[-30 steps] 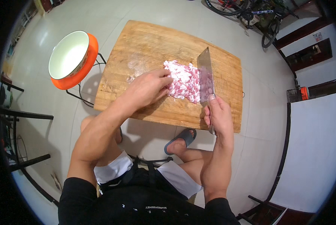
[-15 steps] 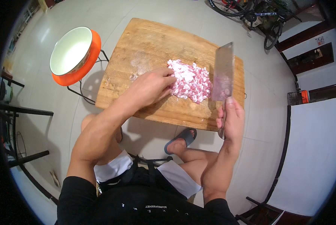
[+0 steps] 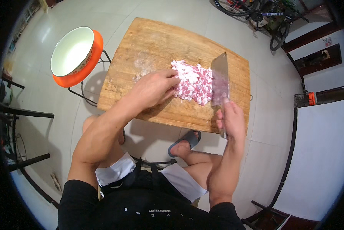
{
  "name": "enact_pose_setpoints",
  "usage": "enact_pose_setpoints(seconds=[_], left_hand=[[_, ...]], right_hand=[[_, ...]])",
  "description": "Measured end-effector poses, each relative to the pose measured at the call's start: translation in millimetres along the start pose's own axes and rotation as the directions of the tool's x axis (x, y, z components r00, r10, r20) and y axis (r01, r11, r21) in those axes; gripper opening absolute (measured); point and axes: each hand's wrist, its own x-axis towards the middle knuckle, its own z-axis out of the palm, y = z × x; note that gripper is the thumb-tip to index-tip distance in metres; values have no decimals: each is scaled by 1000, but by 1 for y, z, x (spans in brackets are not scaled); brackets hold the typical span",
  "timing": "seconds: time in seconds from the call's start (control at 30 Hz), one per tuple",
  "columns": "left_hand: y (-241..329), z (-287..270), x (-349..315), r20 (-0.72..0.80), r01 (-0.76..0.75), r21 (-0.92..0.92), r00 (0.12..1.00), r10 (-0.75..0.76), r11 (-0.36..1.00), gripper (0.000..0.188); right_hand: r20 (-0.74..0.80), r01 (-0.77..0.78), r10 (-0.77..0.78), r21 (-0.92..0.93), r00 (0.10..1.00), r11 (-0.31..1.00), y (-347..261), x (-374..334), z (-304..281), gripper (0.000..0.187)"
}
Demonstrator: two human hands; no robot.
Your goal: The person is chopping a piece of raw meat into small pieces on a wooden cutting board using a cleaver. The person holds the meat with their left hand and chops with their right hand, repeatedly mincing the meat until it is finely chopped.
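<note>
Near the board's [image 3: 149, 46] right edge, in the head view, the meat [image 3: 193, 81] lies in a pink chopped heap. The left hand [image 3: 153, 90] rests half-curled against the heap's left side, fingertips touching it. The right hand [image 3: 230, 120] grips the cleaver [image 3: 220, 78], its blade raised beside the heap. Chopping well probably means tucking those fingertips back, dropping the blade straight, and gathering strays inward. A bowl [image 3: 74, 55] sits off the board's left edge.

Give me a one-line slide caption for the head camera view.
Left hand steadies chopped pink meat on a wooden board while the right hand holds a cleaver.
</note>
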Motion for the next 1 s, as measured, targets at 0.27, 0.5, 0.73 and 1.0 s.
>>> enact_pose_setpoints(seconds=[0.27, 0.5, 0.73, 1.0], left_hand=[[-1, 1, -2, 4, 2, -8, 1000, -2, 1000, 35], [0, -1, 0, 8, 7, -25, 1000, -6, 1000, 33], [-2, 1, -1, -15, 1, -15, 1000, -1, 1000, 34], [-1, 2, -1, -3, 7, 20, 1000, -7, 1000, 36]], right_hand=[[-27, 136, -134, 101, 991, 986, -2, -11, -9, 35], [-30, -10, 11, 29, 1000, 1000, -7, -8, -6, 34], [-18, -59, 58, -84, 998, 995, 1, 6, -2, 32], [-63, -16, 13, -53, 998, 998, 0, -1, -3, 34]])
